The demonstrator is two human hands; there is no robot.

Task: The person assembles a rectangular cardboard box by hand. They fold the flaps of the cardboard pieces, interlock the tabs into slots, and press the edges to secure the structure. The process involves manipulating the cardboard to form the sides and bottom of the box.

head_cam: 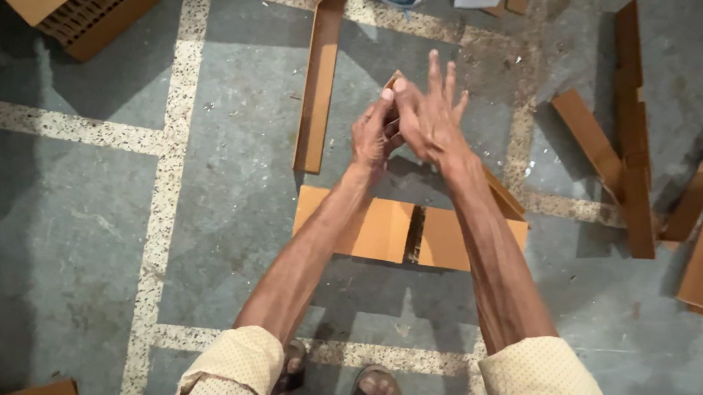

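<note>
Evidently mid-work: the left hand (373, 134) pinches a small brown cardboard piece (393, 82) between closed fingers, held up over the floor (228, 211); the right hand (431, 119) presses against it, fingers spread open; two flat cardboard panels (383, 227) lie below, one long strip (321, 72) beside, more loose strips (633, 166) unassembled at right.

Arms: both bare to rolled sleeves, stretched forward, converging. Left hand (373, 132): fingers curled, thumb raised, pressed against the right hand. Right hand (429, 119): fingers spread and pointing far, palm turned left, wrist bent, touching the left hand.
</note>
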